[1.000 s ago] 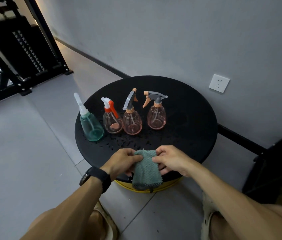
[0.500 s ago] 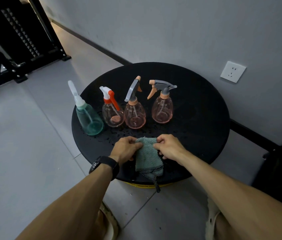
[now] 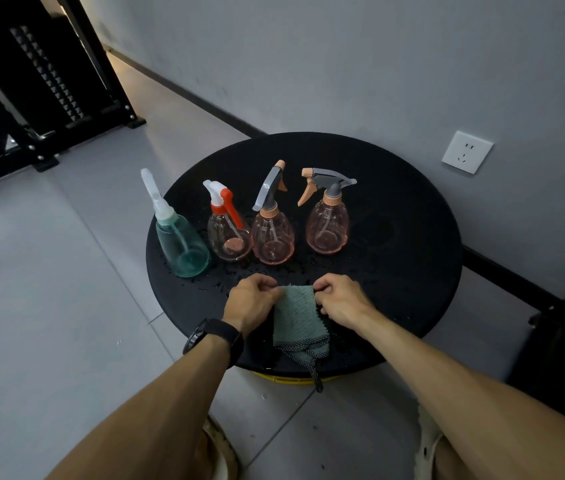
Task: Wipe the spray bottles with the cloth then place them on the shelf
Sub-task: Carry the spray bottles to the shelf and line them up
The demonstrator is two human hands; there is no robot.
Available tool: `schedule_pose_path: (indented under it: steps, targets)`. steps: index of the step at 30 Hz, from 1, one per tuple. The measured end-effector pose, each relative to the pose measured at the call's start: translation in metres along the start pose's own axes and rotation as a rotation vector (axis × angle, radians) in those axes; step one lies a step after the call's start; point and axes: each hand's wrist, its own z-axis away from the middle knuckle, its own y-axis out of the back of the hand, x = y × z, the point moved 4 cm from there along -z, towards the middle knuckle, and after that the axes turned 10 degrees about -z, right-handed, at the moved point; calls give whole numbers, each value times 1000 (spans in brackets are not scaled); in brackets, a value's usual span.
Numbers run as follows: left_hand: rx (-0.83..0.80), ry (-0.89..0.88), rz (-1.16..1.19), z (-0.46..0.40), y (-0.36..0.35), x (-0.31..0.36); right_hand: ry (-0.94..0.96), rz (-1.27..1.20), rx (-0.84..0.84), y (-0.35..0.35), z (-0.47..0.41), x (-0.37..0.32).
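Both hands pinch the cloth's far corners: left hand (image 3: 251,299) at the left corner, right hand (image 3: 340,299) at the right, fingers curled. Green cloth (image 3: 297,317) lies flat on the round black table (image 3: 406,237) near its front edge; hanging loop drapes over the rim. Behind it, four spray bottles upright in a row: teal bottle (image 3: 180,242), clear bottle with red trigger (image 3: 228,233), pink bottle (image 3: 272,237), second pink bottle (image 3: 328,226). Water droplets (image 3: 218,284) on the tabletop around the bases. Black watch (image 3: 213,336) on left wrist.
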Motion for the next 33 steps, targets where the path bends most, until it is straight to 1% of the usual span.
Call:
schedule_pose_path:
  steps: [4, 8, 15, 24, 28, 33]
  targets:
    - [40, -27, 32, 8, 5, 9, 26, -13, 20, 6, 5, -4]
    - [64, -82, 25, 23, 13, 25, 53, -81, 45, 18, 17, -14]
    - [83, -194, 49, 51, 38, 64, 94, -126, 121, 57, 46, -39]
    - [122, -344, -24, 76, 86, 122, 179, -44, 183, 105, 61, -85]
    - [181, -401, -74, 70, 102, 141, 244, 44, 216, 121, 56, -107]
    - [200, -434, -81, 52, 116, 154, 302, 131, 230, 132, 41, -124]
